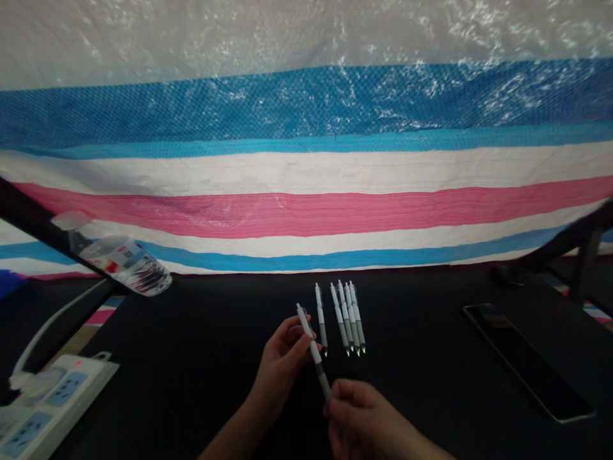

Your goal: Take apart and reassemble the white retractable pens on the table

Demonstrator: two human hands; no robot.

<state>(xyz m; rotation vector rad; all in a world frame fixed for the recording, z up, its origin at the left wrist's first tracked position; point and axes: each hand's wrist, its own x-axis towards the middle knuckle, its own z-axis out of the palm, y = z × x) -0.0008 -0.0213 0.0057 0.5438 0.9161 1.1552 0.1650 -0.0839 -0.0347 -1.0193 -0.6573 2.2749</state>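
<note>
A white and grey pen (316, 353) is held at a slant between both hands, above the black table. My left hand (283, 358) pinches its white upper barrel between thumb and fingers. Around the grey lower end, my right hand (357, 412) has its fingers closed, and the tip is hidden there. Just beyond, a similar single pen (320, 319) lies on the table. To its right lie several more such pens (347, 319) side by side, their tips towards me.
A dark phone (527, 361) lies on the black table (421, 332) at the right. At the left are a tilted clear plastic bottle (127, 265) and a white power strip (60, 396) with a plugged cable. A striped sheet (306, 214) hangs behind.
</note>
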